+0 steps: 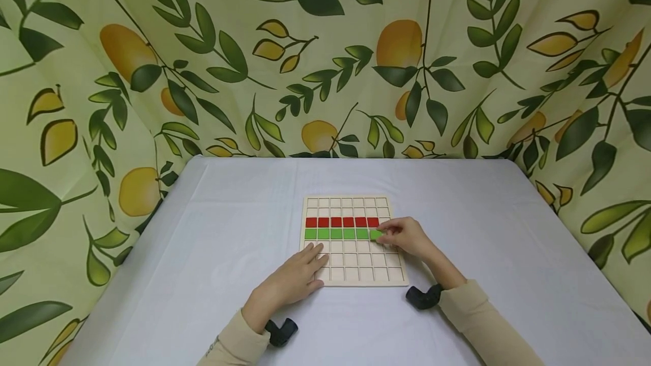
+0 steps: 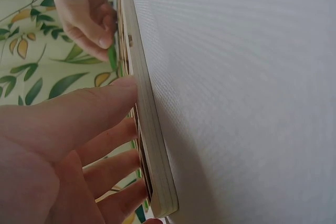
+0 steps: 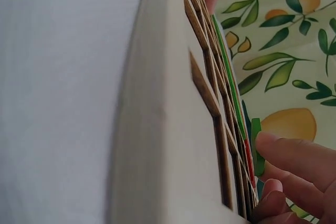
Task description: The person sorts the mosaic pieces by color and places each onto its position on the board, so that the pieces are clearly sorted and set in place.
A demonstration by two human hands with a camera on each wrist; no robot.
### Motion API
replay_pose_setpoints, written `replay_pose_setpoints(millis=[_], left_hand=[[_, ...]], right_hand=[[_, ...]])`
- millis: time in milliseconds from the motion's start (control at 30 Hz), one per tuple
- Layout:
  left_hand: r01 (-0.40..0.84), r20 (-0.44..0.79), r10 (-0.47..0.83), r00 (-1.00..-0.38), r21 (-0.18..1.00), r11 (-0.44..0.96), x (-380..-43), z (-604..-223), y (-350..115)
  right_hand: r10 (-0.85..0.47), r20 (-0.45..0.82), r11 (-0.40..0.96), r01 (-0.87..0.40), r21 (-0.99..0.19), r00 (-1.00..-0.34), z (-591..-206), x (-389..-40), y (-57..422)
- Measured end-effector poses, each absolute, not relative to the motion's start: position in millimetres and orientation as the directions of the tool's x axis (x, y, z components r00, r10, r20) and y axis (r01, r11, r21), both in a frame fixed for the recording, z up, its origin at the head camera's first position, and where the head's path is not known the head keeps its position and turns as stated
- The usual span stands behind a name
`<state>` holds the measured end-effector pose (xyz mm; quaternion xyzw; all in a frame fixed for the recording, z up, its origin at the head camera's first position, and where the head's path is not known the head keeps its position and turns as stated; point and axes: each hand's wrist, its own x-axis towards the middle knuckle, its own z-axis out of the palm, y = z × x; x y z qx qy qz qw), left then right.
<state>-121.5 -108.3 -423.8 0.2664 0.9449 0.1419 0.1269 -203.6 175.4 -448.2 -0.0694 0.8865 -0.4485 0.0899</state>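
A light wooden grid board [image 1: 351,203] lies on the table, its square cells outlined by thin ridges. One row holds several red square tiles [image 1: 336,222]; the row just nearer holds several green tiles [image 1: 336,234]. My right hand [image 1: 409,237] pinches another green tile [image 1: 375,235] between thumb and fingertips, at the right end of the green row. In the right wrist view this green tile [image 3: 256,150] stands tilted above the board. My left hand [image 1: 292,278] rests on the board's near left part, fingers extended; its thumb lies along the board's edge [image 2: 149,124].
A white cloth [image 1: 213,230] covers the table under the board. Black curved wrist pieces [image 1: 282,332] show beside both cuffs. A leaf-and-fruit patterned curtain [image 1: 325,100] hangs behind and at both sides of the table.
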Motion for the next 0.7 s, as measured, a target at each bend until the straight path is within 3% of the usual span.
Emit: replay_pose_setpoints(millis=[700], left_hand=[[0.474,-0.154,0.545,-0.824,0.338,0.813,-121.3,-422.8,-109.0]], right_hand=[[-0.207,-0.075,0.595,-0.065,-0.801,-0.975,-448.1,-206.8,172.9]])
